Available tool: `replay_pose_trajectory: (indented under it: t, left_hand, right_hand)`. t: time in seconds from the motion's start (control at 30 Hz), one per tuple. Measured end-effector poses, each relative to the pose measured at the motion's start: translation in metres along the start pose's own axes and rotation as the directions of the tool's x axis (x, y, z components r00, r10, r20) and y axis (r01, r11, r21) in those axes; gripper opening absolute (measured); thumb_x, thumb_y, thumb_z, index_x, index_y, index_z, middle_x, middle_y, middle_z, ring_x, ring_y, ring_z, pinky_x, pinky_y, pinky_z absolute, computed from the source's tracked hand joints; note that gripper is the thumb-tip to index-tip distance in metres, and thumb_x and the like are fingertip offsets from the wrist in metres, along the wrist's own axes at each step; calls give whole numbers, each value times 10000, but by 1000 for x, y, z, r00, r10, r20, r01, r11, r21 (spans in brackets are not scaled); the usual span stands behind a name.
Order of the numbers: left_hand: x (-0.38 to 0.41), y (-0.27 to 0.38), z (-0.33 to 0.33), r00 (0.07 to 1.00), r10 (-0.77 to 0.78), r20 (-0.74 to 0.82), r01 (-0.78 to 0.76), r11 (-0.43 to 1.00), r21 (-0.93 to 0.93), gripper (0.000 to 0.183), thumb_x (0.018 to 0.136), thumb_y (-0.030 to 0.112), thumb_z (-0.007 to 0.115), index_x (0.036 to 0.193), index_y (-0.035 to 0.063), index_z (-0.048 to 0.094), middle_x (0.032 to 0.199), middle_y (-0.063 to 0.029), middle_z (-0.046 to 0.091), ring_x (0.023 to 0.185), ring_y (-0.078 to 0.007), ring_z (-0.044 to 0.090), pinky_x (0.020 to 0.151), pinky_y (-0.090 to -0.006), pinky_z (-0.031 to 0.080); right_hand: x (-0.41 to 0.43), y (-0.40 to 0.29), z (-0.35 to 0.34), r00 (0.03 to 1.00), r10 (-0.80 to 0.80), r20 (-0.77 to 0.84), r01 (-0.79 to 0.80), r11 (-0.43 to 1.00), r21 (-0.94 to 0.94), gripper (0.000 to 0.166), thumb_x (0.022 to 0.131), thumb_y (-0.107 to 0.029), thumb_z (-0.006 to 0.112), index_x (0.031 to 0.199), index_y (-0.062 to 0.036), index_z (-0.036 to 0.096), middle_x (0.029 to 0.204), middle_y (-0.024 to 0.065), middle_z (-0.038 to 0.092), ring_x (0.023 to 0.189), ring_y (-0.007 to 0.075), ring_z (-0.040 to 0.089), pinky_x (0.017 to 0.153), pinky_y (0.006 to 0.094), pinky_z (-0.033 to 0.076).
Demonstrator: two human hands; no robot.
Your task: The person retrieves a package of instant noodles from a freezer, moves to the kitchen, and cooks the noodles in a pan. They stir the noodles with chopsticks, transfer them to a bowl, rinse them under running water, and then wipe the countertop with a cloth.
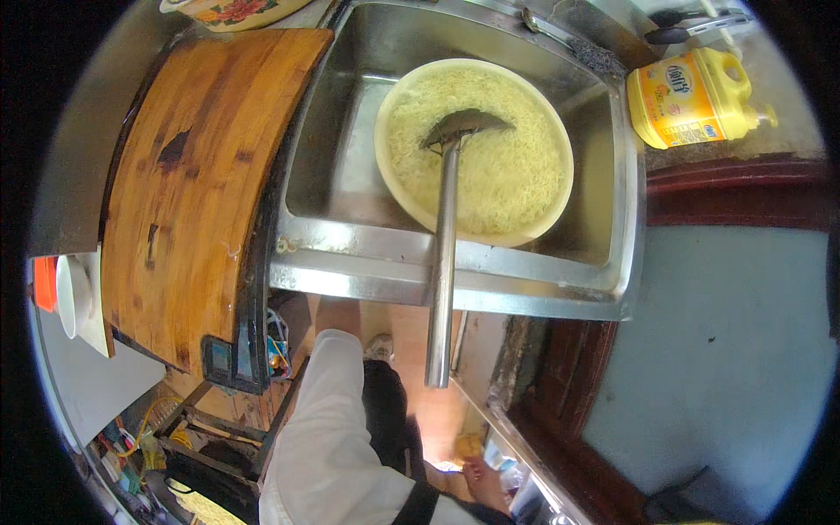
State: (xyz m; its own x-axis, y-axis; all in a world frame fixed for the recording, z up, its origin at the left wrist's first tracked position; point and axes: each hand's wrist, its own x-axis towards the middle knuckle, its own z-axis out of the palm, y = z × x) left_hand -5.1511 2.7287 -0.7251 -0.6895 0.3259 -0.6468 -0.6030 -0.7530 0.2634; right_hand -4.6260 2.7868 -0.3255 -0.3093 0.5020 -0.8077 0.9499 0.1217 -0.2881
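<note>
My left hand is out of view. What looks like my right hand [487,487] is low in the picture, right of my light-clothed leg. It is partly hidden and beside a small yellow object [469,446]; whether it holds anything cannot be told. Before me, a round cream basin [568,172] stands in the stainless steel sink [367,252], full of pale yellow shreds or noodles in liquid. A metal ladle or wok spatula rests with its dark head in the basin. Its steel handle [444,275] crosses the sink's front rim and sticks out towards me, with no hand on it.
Left of the sink lies a wooden board [210,131], with a flowered enamel basin [236,12] behind it and a white bowl [72,295] at far left. A yellow detergent jug [682,98] lies at right, near a steel scourer [594,56]. A dark frame [216,426] stands below the board.
</note>
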Motion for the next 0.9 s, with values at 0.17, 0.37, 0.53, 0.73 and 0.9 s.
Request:
replay_pose_trajectory:
  t: [0.17,0.37,0.53,0.73,0.9]
  left_hand:
    - [-35,10,-24,998,-16,-61,16,1000,-8,160,912,150,515,991,25,577,894,-71,524,812,-198,491,738,-356,420]
    - [-131,13,-70,977,-164,-134,170,985,33,162,892,90,493,1006,17,582,1022,-93,582,928,-243,551,853,-373,473]
    - [-246,19,-148,865,-410,-289,439,897,42,185,868,36,485,1021,-8,580,1108,-127,610,1013,-275,586,917,-388,501]
    - [-472,14,-28,784,-386,-486,552,791,264,223,824,-27,498,1044,-33,534,1088,-137,561,974,-280,574,881,-369,512]
    - [-584,15,-20,794,-379,-475,590,668,453,389,737,-122,495,1119,-52,495,1095,-155,542,967,-323,581,843,-426,527]
  right_hand:
    - [-17,6,4,998,-40,43,40,999,10,269,891,-269,598,1074,-78,644,838,158,684,770,297,669,711,379,528]
    - [-65,-29,-22,993,-105,60,108,992,-62,305,913,-296,560,1118,-76,613,883,166,675,780,292,663,730,385,522]
    - [-92,-38,-44,975,-209,75,216,972,-91,309,914,-288,544,1117,-67,617,915,180,675,814,304,669,746,406,523]
    - [-134,16,-26,966,-255,-37,247,957,-150,327,900,-295,537,1130,-80,626,880,196,678,853,363,655,768,429,515]
    - [-181,48,-32,951,-258,-169,232,960,-158,395,902,-343,528,1134,-39,625,926,206,681,895,376,652,805,449,505]
